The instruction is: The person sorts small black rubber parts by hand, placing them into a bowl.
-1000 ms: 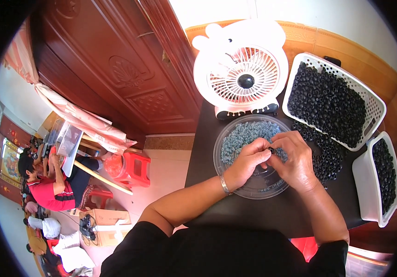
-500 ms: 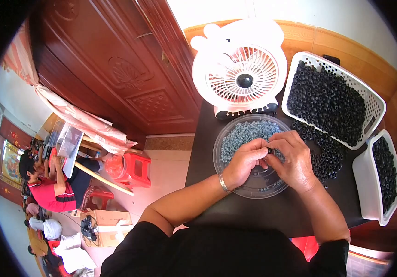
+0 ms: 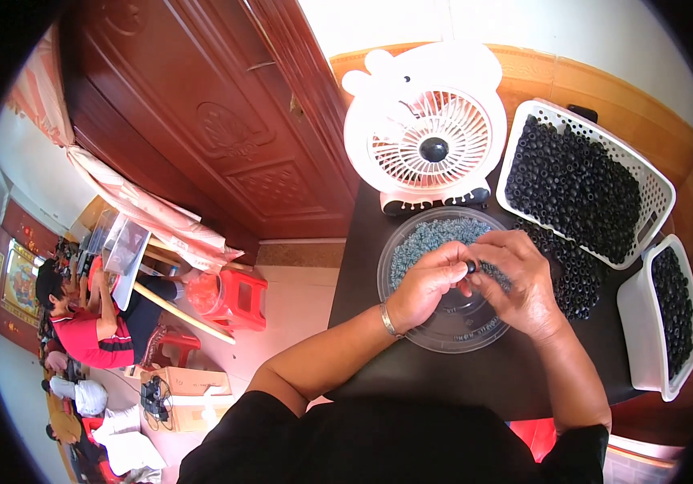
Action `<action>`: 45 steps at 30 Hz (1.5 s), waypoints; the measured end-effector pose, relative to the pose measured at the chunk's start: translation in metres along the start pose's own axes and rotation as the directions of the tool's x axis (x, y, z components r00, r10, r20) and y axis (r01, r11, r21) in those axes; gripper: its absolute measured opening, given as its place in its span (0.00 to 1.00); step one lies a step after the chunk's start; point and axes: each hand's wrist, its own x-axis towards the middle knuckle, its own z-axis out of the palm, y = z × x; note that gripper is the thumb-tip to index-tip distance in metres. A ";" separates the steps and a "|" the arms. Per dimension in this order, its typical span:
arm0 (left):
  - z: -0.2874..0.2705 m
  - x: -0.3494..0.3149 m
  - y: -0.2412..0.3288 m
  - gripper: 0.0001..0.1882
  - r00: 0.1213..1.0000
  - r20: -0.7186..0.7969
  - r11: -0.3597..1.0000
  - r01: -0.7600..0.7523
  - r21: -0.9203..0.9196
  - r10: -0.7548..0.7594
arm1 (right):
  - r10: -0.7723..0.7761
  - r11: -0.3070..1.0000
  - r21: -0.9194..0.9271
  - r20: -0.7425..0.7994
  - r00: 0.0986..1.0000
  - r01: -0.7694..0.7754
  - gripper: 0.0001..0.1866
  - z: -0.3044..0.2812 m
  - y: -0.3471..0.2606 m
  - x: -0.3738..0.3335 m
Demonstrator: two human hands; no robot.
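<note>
Over a round clear plastic tub [image 3: 444, 344], my left hand [image 3: 423, 292] pinches a small black ring-shaped part [image 3: 471, 266] between thumb and fingertips. My right hand [image 3: 521, 284] is close beside it, fingers curled and thumb drawn in toward the part. Whatever its fingertips hold is hidden, and those fingers are slightly blurred. Inside the tub, many small blue-grey pieces [image 3: 421, 244] are heaped toward the far side. Right of the tub, a loose pile of black ring-shaped parts [image 3: 579, 292] lies on the dark table [image 3: 435, 377], partly behind my right hand.
A white perforated basket [image 3: 647, 211] of black parts stands at the back right. Nearer is a white bin [image 3: 638, 327], also holding black parts. A white fan [image 3: 475, 113] stands behind the tub. At far left, a person in red [image 3: 92, 335] sits near a red stool [image 3: 242, 298].
The view has shifted slightly, so the table and its things appear a little lower. My left hand still pinches the black part; my right fingers have moved slightly apart from it.
</note>
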 end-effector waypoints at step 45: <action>-0.029 0.008 0.001 0.08 0.945 -0.326 0.991 -0.033 -0.129 -0.011 | 0.061 0.998 0.001 0.443 0.895 -0.069 0.07 0.020 0.008 -0.013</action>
